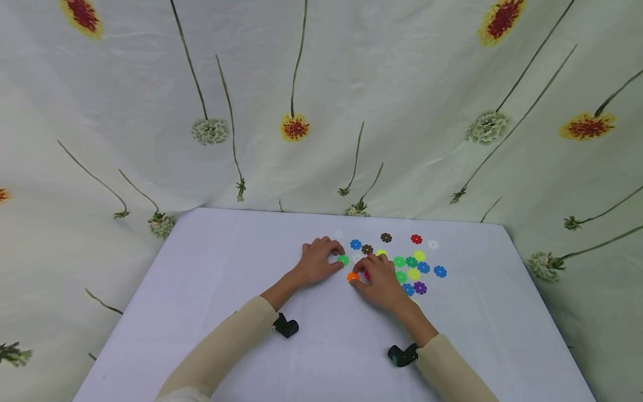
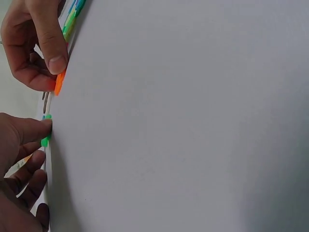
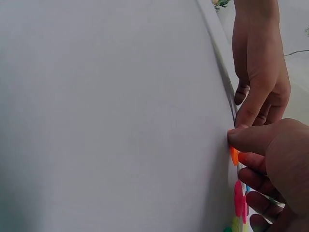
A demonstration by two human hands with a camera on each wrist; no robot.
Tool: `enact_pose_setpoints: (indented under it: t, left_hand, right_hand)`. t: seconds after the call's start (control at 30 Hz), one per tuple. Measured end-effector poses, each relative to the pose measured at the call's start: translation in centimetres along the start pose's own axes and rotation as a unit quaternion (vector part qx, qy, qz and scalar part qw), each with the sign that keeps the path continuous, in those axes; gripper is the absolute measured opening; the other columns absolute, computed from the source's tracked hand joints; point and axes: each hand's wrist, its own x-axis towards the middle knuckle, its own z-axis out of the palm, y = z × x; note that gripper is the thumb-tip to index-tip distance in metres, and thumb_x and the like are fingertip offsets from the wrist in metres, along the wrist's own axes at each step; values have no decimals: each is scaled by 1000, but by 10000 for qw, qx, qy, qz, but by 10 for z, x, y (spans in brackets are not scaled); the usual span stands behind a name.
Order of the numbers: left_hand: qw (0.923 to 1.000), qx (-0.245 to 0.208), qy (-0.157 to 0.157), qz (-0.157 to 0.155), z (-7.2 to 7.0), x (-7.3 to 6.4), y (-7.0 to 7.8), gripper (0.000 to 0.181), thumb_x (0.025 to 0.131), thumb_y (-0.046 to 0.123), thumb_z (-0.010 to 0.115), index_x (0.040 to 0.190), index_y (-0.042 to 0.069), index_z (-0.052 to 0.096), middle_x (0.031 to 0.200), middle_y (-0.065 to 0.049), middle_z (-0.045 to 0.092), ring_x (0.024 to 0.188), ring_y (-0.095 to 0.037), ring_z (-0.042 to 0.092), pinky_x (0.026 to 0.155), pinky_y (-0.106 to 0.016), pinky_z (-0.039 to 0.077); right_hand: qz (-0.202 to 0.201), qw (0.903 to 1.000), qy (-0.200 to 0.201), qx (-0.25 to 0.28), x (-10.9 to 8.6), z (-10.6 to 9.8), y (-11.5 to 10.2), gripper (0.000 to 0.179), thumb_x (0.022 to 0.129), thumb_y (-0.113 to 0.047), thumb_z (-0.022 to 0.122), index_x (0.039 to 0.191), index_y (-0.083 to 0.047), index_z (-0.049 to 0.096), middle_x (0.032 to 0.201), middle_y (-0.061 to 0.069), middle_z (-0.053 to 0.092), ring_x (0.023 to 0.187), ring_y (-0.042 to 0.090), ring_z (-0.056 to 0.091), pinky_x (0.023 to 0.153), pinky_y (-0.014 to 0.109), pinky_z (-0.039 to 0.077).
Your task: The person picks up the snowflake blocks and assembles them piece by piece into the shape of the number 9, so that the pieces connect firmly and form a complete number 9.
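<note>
Orange disc [image 1: 353, 277] is pinched by the right hand [image 1: 382, 282] and green disc [image 1: 344, 260] by the left hand [image 1: 317, 260] near it, so their thin rims are probably best held lightly, with spare fingers lifted clear of the other discs [image 1: 423, 268] beside the right hand.

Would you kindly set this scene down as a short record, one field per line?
Left hand: pinches a green disc
Right hand: pinches an orange disc
Held discs: apart, not joined
Other discs: several colours, including a red disc and a purple disc
Surface: white table
Backdrop: flower-patterned cloth
</note>
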Motion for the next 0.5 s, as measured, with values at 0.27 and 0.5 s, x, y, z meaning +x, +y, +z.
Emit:
enact_pose_setpoints:
  t: [0.27,0.5]
  left_hand:
    - [9994,-265,-52,-193,3,4,-2,22,97,25,80,113,19,66,107,0,68,99,-20,54,95,-51,33]
    - [9980,-584,107,-195,2,-1,-3,17,99,22,76,111,20,65,100,1,71,94,-17,57,92,-48,33]
  right_hand:
    - [-119,9997,-63,201,1,2,0,24,93,-24,83,111,-16,69,106,0,68,109,22,48,96,46,34]
    - [-442,9983,-57,364,1,2,2,22,96,-17,80,115,-19,70,111,-2,76,108,22,56,103,51,33]
